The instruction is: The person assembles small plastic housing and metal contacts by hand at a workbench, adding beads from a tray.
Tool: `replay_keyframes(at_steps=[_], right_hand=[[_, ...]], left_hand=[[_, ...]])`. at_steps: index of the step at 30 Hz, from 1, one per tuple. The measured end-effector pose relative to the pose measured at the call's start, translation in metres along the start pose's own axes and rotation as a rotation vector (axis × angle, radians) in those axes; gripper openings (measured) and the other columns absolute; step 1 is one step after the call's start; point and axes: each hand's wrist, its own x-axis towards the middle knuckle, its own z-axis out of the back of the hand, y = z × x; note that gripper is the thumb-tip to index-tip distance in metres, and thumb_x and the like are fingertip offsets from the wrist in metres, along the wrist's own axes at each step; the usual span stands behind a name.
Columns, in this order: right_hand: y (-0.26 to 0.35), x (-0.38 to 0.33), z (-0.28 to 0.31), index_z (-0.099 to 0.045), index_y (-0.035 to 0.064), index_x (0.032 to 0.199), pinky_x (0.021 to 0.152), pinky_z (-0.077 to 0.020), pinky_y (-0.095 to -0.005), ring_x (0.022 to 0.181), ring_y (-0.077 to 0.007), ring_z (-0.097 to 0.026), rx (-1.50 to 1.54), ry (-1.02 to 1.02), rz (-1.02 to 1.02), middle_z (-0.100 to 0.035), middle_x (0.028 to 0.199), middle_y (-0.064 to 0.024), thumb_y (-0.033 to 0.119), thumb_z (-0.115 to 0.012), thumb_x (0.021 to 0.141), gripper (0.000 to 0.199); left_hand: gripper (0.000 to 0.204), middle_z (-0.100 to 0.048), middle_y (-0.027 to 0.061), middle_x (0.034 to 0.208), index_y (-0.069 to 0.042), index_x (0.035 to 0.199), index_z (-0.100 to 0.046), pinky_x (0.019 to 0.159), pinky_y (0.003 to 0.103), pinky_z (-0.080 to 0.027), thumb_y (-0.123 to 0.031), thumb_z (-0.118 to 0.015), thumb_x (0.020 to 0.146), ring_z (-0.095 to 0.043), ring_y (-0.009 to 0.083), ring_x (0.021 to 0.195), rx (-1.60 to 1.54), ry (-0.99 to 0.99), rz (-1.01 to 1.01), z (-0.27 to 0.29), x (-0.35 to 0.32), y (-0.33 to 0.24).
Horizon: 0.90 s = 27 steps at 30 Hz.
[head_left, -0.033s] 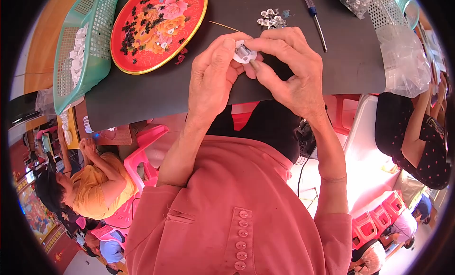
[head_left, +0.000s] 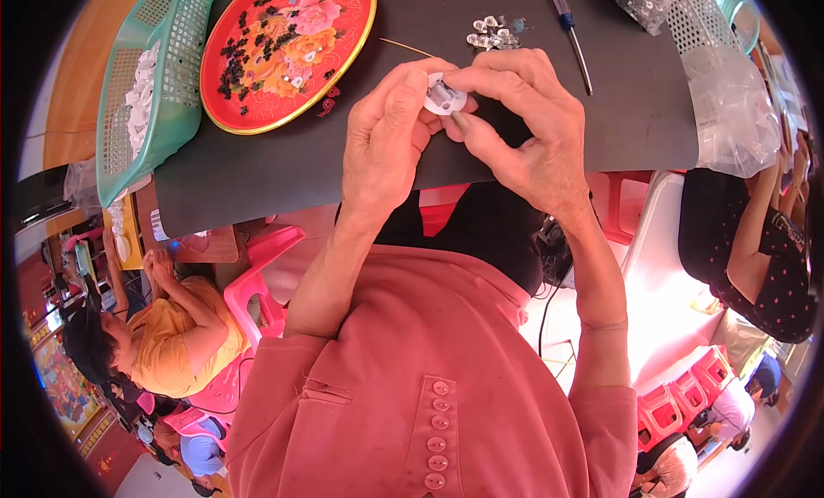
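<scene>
Both hands pinch one small white round part (head_left: 445, 97) above the dark mat (head_left: 343, 168), near its front edge. Left hand (head_left: 386, 142) closes thumb and forefinger on its rim to steady it; right hand (head_left: 524, 125) fingertips press in from 3 o'clock, probably seating an insert. Red tray (head_left: 257, 112) of black bits sits at 10 o'clock, clear pieces (head_left: 493, 32) and screwdriver (head_left: 570, 35) at 12–1, within reach.
</scene>
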Motion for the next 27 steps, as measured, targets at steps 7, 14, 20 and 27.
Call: replay_keyframes(at_steps=[7,14,20,27], right_hand=[[0.0008,0.0012,-0.0054,-0.066,0.0100,0.098,0.069,-0.0448,-0.0309,0.077,-0.0197,-0.053,-0.121,-0.067,0.060,-0.059,0.088,-0.0027,0.007,-0.077,0.060,0.039],[-0.0043,-0.0042,-0.0092,-0.067,0.0075,0.097,0.066,-0.0428,-0.0321,0.076,-0.0198,-0.052,-0.216,-0.068,0.075,-0.059,0.087,-0.0034,0.008,-0.079,0.061,0.038],[-0.0012,-0.0027,-0.0078,-0.069,0.0073,0.096,0.065,-0.0482,-0.0277,0.077,-0.0179,-0.056,-0.223,-0.059,0.026,-0.061,0.088,-0.0034,0.002,-0.078,0.062,0.036],[-0.0050,-0.0022,-0.0099,-0.067,0.0083,0.097,0.067,-0.0447,-0.0306,0.077,-0.0205,-0.053,-0.216,-0.103,0.069,-0.060,0.090,-0.0044,0.008,-0.079,0.059,0.040]], left_hand=[[0.037,-0.061,0.0127,0.098,0.007,0.112,-0.053,0.074,0.028,-0.050,-0.025,-0.038,0.101,-0.061,0.0153,0.088,0.075,0.030,-0.010,0.0018,-0.0015,0.0007],[0.037,-0.061,0.0116,0.100,0.008,0.116,-0.051,0.080,0.026,-0.050,-0.024,-0.040,0.100,-0.060,0.0152,0.091,0.072,-0.038,0.016,-0.0066,-0.0023,0.0015],[0.037,-0.061,0.0121,0.098,0.008,0.117,-0.051,0.077,0.026,-0.050,-0.024,-0.042,0.100,-0.061,0.0155,0.089,0.069,0.032,0.025,0.0009,0.0003,0.0048],[0.039,-0.062,0.0133,0.094,0.007,0.118,-0.051,0.075,0.027,-0.050,-0.026,-0.045,0.098,-0.062,0.0167,0.082,0.021,0.021,0.056,-0.0043,0.0023,0.0035]])
